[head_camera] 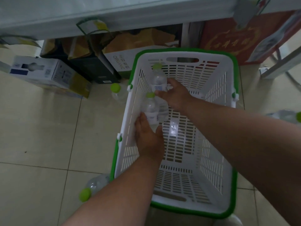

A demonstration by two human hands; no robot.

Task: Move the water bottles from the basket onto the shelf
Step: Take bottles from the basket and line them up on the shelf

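A white slatted basket (213,98) with a green rim stands on the tiled floor. My left hand (149,139) is inside it at the left wall, wrapped around the lower part of a clear water bottle (150,106) with a green cap. My right hand (175,95) grips a second clear green-capped bottle (158,77) by its label, farther back in the basket. Both bottles point their caps away from me. The pale shelf edge (114,12) runs across the top of the view.
Other green-capped bottles lie on the floor: one left of the basket (116,91), one at its near left corner (93,187), one at the right edge (288,115). Cardboard boxes (48,74) and bags sit under the shelf; a red box (231,41) stands behind the basket.
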